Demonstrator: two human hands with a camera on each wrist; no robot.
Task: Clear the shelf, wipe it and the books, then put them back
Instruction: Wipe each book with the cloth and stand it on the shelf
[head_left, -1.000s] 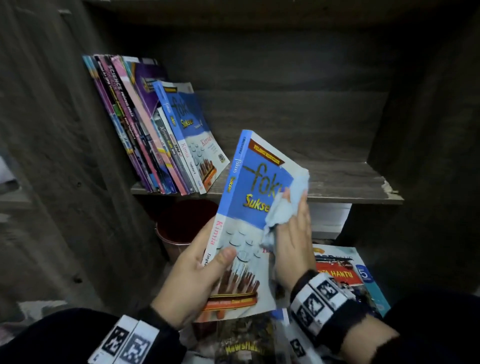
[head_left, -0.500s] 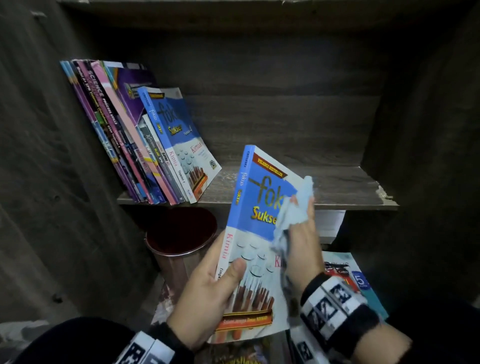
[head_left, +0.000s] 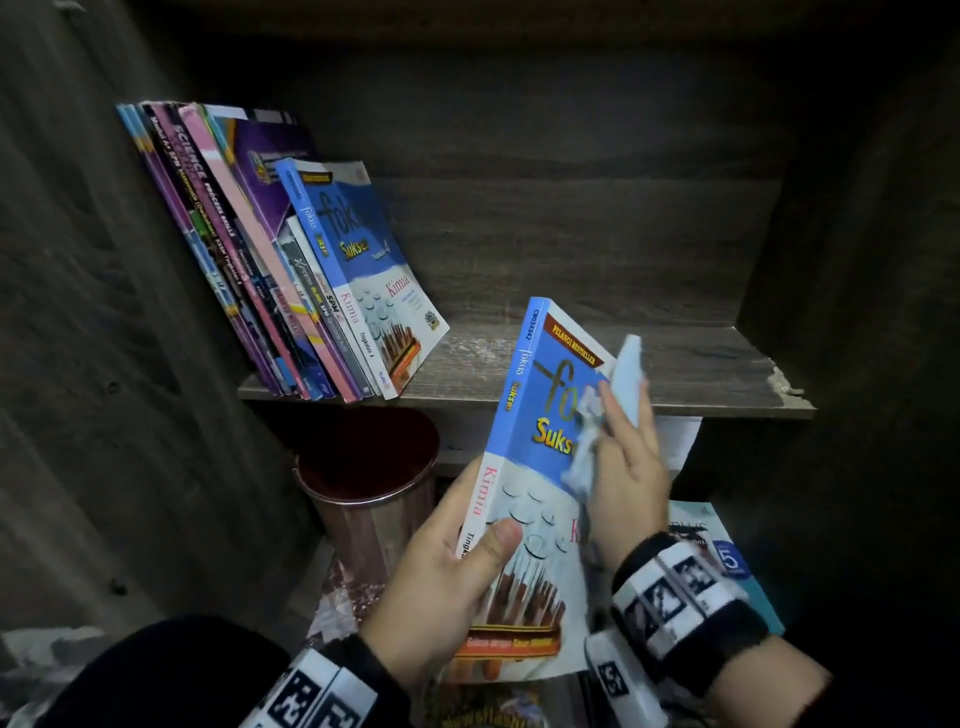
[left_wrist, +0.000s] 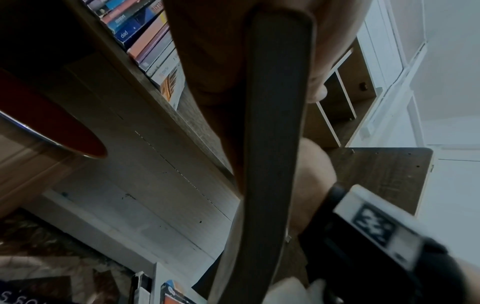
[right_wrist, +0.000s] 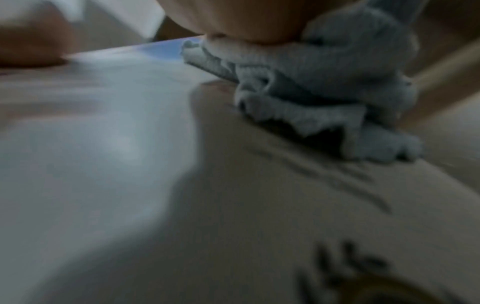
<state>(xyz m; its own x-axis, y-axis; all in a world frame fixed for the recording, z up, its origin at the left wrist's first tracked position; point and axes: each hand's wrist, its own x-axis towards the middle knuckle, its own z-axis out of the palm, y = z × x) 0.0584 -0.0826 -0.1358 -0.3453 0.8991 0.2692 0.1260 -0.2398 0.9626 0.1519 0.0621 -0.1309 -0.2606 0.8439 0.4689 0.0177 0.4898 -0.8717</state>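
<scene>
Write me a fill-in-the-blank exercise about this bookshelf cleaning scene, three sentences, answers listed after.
1. The right hand presses a pale blue ____ against the cover of the held book.
2. The left hand grips that book near its ____, thumb on the cover.
3. The row of books on the shelf leans toward the ____ wall.

Missing words: cloth; spine; left

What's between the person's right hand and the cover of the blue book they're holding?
A crumpled light blue cloth lies between the right hand and the cover of the blue book. The head view shows it, and the right wrist view shows it closer.
</scene>
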